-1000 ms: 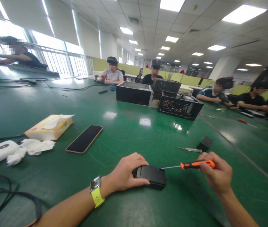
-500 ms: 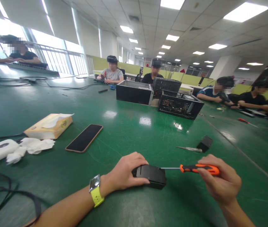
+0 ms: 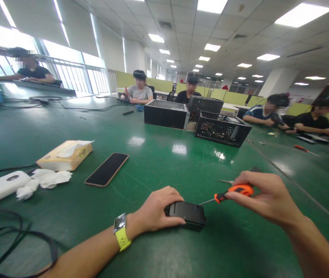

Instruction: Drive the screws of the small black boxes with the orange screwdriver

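On the green tabletop [image 3: 152,162] lies a small black box-shaped part [image 3: 189,215], its exact kind unclear. My left hand [image 3: 162,210], with a yellow-strapped watch [image 3: 120,231] at the wrist, grips its left end between thumb and fingers. In my right hand [image 3: 264,195] is an orange and black screwdriver [image 3: 225,195], held by the handle. Its shaft slants down to the left, and the tip meets the upper right edge of the black part. Behind my right hand, a thin metal tool [image 3: 225,181] and a dark block [image 3: 256,169] are partly hidden.
Left of my hands are a phone [image 3: 106,170], a tissue pack [image 3: 65,155], crumpled tissue [image 3: 46,178], a white device [image 3: 4,186] and black cables [image 3: 19,231]. Black computer cases [image 3: 166,114] stand farther back. Several people sit around the table. Another screwdriver [image 3: 302,148] lies at right.
My right hand has risen, tilting the screwdriver from nearly level to a slant, handle end higher. It now covers part of the dark block. My left hand keeps its hold on the black part.
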A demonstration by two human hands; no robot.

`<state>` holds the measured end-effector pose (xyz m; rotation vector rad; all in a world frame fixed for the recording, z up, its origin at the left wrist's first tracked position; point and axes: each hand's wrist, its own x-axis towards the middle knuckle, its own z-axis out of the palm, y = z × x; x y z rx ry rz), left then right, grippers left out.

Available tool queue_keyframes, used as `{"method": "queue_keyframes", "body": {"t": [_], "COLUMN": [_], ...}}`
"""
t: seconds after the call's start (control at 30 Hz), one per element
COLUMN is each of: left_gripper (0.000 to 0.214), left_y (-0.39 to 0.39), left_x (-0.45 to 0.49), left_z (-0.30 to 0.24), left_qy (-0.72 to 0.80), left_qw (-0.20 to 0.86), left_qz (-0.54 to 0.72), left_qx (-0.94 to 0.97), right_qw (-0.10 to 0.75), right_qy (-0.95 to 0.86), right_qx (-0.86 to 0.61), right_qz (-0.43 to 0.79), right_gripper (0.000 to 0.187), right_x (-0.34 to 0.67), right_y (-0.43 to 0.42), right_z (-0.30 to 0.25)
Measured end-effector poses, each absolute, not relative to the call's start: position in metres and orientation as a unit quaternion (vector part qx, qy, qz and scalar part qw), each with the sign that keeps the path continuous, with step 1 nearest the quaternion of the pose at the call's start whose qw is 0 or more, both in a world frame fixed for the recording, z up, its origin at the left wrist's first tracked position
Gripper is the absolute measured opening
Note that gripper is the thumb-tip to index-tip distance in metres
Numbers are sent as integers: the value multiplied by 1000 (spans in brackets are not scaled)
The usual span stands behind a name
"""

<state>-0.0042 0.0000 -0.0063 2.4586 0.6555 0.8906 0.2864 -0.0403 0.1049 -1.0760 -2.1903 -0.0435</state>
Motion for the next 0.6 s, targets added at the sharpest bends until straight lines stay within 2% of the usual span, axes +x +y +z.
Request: {"method": "queue_keyframes", "body": {"t": [0.07,0.17,0.3,0.4,0.53,0.6], "left_gripper": [42,43,45,44,45,45], "left_y": [0,0,0,0,0,0], "left_x": [-4,-4,-4,-4,-4,-4], "left_z": [-7,-8,-10,-9,-9,-10], "left_qy": [235,234,236,238,238,237], "left_qw": [220,218,219,225,226,222], "left_qz": [325,330,332,329,331,332], "left_qx": [889,888,887,886,885,886], "right_qw": [289,258,268,266,270,274], "right_qy": [-855,-859,-866,-865,-847,-846], "right_qx": [-430,-442,-421,-423,-459,-457], "right_qz": [-10,13,47,39,2,15], "right_gripper": [28,23,30,21,38,31], "right_x": [278,272,277,280,276,273], "right_y": [-34,-31,-33,-31,-24,-23], "right_z": [122,131,128,126,125,124]}}
